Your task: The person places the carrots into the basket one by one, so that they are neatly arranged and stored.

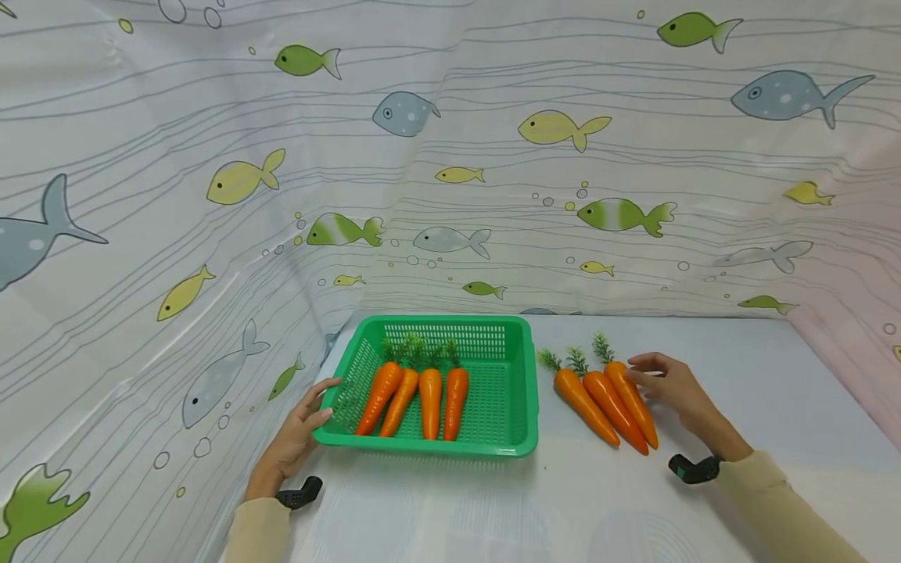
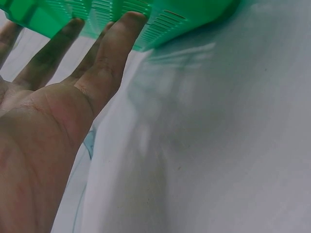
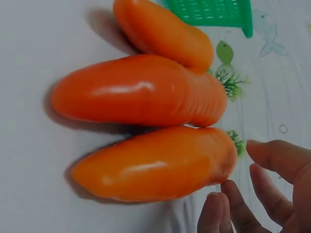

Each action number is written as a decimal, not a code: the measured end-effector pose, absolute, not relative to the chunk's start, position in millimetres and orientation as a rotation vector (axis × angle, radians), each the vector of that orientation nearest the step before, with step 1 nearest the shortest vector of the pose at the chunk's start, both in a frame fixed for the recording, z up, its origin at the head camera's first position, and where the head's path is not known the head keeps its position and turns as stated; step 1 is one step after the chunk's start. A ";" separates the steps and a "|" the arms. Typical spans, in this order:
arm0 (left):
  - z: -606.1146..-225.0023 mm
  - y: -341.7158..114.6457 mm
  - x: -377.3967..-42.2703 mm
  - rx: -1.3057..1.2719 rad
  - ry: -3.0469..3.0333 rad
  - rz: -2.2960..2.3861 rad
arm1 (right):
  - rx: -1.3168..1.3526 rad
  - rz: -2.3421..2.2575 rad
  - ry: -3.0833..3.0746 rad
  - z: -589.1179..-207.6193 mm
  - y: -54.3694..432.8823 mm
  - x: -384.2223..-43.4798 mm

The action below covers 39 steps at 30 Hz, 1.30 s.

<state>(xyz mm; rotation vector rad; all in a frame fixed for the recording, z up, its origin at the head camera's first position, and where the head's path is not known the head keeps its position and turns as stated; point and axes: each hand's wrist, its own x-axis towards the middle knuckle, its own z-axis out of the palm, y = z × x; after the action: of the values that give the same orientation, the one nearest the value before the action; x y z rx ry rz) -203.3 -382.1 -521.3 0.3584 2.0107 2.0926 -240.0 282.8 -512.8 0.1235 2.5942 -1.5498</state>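
Several orange carrots with green tops lie side by side in a green plastic basket. Against the basket's left side, the left hand has its fingers fairly straight, with fingertips at the slotted wall in the left wrist view. Three more carrots lie on the table right of the basket. Beside the top end of the rightmost carrot is the right hand, fingers spread and slightly bent. One fingertip seems to touch that carrot; the thumb stands apart from it. The middle carrot lies close alongside.
The white table carries the basket and the loose carrots. A fish-patterned sheet rises behind the table and along its left side. Each wrist wears a small black device.
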 end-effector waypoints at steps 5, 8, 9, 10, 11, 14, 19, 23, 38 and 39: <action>-522.1 -381.8 -203.2 0.352 2.015 2.090 | 0.049 -1.490 2.587 -517.9 282.6 -244.6; -522.6 -381.8 -203.2 0.338 2.023 2.090 | -0.009 -1.427 2.604 -519.4 282.5 -248.5; -522.6 -381.6 -203.2 0.334 2.024 2.092 | -0.030 -1.397 2.620 -519.6 282.4 -249.7; -522.6 -381.4 -203.2 0.331 2.023 2.093 | -0.052 -1.366 2.637 -519.5 282.3 -250.9; -522.7 -381.3 -203.2 0.330 2.022 2.094 | -0.063 -1.340 2.653 -519.1 282.1 -252.0; -523.0 -381.0 -203.6 0.334 2.014 2.098 | -0.129 -1.269 2.704 -517.5 281.7 -254.8; -523.8 -381.1 -203.8 0.335 2.006 2.098 | -0.229 -1.228 2.719 -513.0 280.8 -257.8; -524.5 -381.6 -202.9 0.322 2.016 2.089 | -0.283 -1.230 2.687 -510.3 280.3 -260.2; -522.9 -382.2 -202.3 0.297 2.065 2.060 | -0.348 -1.193 2.567 -508.5 284.0 -272.4; -523.1 -382.4 -202.3 0.298 2.064 2.060 | -0.358 -1.191 2.558 -508.0 283.9 -273.0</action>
<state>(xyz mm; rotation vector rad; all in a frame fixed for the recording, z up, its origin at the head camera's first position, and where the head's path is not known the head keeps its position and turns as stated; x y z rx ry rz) -202.3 -382.4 -523.1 0.2980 2.0636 2.0602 -273.0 283.9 -508.0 -0.3582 2.5577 -1.1905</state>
